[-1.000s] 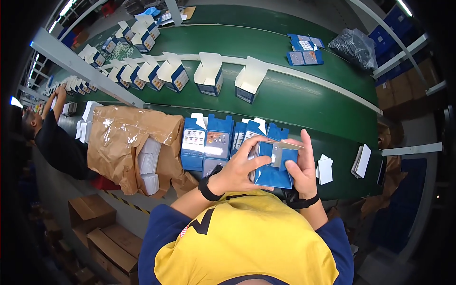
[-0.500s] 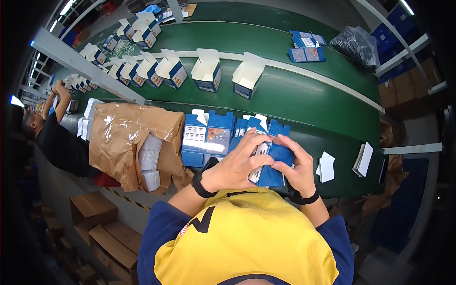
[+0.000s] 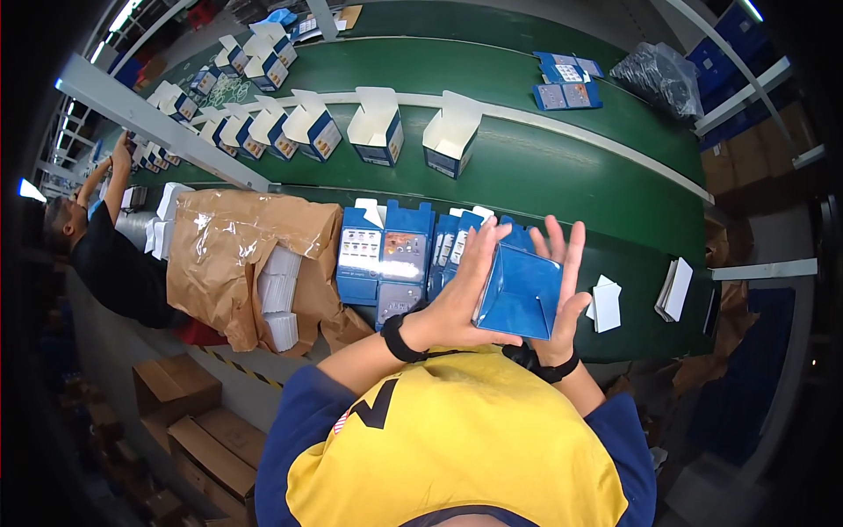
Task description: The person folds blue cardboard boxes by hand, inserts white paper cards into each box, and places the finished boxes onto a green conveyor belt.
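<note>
Close in front of my chest I hold a small blue carton (image 3: 520, 292) between both hands, with a plain blue square face turned up toward me. My left hand (image 3: 461, 294) presses its left side, the thumb along the near edge and the fingers stretched upward. Against the right side lies my right hand (image 3: 560, 303), fingers raised and spread, thumb on the near right corner. The carton's other faces are hidden. Just beyond and left of my hands lie flat blue printed cartons (image 3: 406, 246), some partly covered by my left hand.
Open-topped cartons (image 3: 373, 132) stand in a row on the green conveyor (image 3: 562, 162). A brown paper bag (image 3: 233, 255) of white cards sits at left, beside a co-worker (image 3: 110, 255). White cards (image 3: 606, 303) lie at right; a grey plastic bag (image 3: 659, 83) sits farther back.
The carton has turned so a plain square face points up, and my fingers have straightened around its sides. The open cartons have shifted slightly left along the conveyor.
</note>
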The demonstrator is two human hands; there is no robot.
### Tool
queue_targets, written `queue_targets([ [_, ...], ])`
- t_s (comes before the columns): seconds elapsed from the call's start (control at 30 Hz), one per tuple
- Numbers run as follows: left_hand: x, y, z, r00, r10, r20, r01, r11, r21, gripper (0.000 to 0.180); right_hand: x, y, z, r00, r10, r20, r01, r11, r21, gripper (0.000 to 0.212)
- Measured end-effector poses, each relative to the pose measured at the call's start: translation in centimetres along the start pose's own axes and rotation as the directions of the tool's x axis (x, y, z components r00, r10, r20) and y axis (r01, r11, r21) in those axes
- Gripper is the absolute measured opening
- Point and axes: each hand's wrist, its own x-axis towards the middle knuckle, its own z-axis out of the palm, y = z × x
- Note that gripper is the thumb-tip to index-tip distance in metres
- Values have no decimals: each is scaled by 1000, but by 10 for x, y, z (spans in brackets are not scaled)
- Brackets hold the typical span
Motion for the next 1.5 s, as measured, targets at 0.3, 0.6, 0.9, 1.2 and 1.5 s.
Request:
queue_targets([
  [0.3, 6, -27, 6, 991, 115, 68, -125, 976, 180, 107, 15, 19, -40, 983, 173, -65, -174, 985, -11, 89],
  [0.6, 17, -77, -26, 996, -38, -77, 81, 724, 685, 74, 101, 60, -111, 719, 640, 271, -670, 741, 30, 88],
  [0.9, -24, -145, 29, 677, -699, -232, 722, 566, 398, 87, 172, 193, -123, 999, 9, -45, -37, 745, -666, 119],
  [1.2, -34, -155, 27, 646, -755, -115, 751, 603, 268, 95, 10, 176, -131, 645, 735, -208, -759, 647, -66, 76],
  [1.5, -19, -85, 23, 777, -450, -441, 587, 771, 247, 86, -43, 117, -58, 913, 145, -381, -290, 888, -357, 72],
])
